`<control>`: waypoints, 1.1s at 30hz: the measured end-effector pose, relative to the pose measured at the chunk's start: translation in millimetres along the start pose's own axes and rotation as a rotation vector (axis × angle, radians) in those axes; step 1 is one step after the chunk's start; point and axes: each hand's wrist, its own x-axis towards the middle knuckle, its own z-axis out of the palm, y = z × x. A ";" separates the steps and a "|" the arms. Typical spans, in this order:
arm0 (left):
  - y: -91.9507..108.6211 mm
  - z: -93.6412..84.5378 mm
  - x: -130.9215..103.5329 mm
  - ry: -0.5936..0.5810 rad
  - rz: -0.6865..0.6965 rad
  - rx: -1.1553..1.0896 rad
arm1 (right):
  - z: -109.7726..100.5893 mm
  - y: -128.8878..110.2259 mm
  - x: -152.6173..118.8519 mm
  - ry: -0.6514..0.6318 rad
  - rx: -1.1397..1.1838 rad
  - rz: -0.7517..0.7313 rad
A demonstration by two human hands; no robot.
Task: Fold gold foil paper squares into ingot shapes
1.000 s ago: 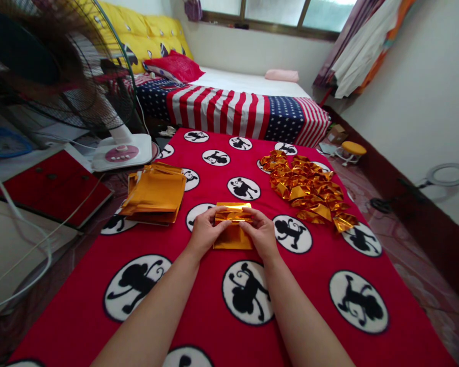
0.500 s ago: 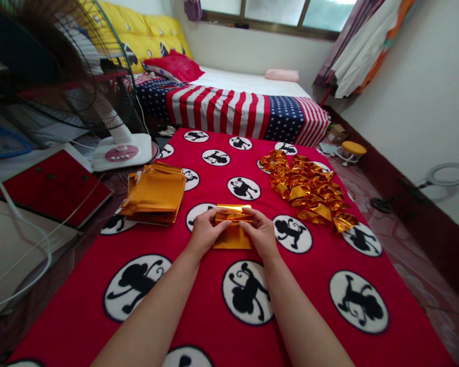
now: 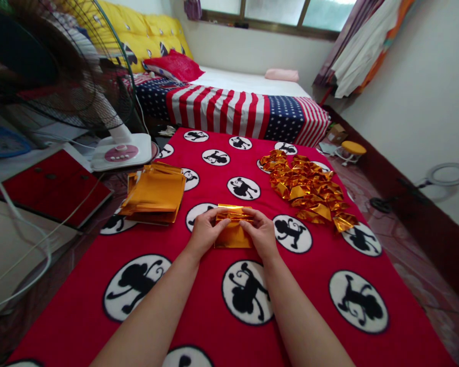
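Note:
A sheet of shiny gold foil paper (image 3: pixel 234 237) lies on the red cloth in front of me, with a raised fold across its middle. My left hand (image 3: pixel 209 229) pinches the left end of that fold between thumb and fingers. At the right end, my right hand (image 3: pixel 260 230) grips the same fold, its thumb on the near side. The fingertips behind the fold are partly hidden. To the left sits a stack of flat gold foil sheets (image 3: pixel 153 188). Several folded gold foil pieces (image 3: pixel 306 186) are heaped in rows on the right.
The red cloth (image 3: pixel 199 316) with monkey prints covers the table. A running fan (image 3: pixel 117 148) stands at the left beside a red-fronted cabinet (image 3: pixel 49 186). Behind the table is a bed (image 3: pixel 229 109); a yellow-topped stool (image 3: pixel 353 148) and a ring light (image 3: pixel 449 174) stand at the right.
Both hands stay almost where they were on the foil fold. The foil sheet has shifted very slightly; the stack and the heap look the same.

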 end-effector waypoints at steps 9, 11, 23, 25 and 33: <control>-0.8 0.2 0.0 0.004 -0.024 0.001 | -1.1 2.6 0.4 -0.008 0.003 -0.011; -1.9 0.3 0.1 0.015 -0.026 0.003 | -1.5 3.3 0.5 -0.008 -0.001 -0.012; -3.3 2.3 0.8 0.033 -0.023 0.005 | -2.3 5.0 1.2 -0.015 -0.029 -0.026; -2.4 2.5 0.6 0.033 -0.026 0.010 | -1.8 4.4 1.3 -0.016 -0.028 -0.026; 1.3 2.4 0.5 0.038 -0.025 0.033 | -0.7 3.2 1.3 0.001 -0.033 -0.029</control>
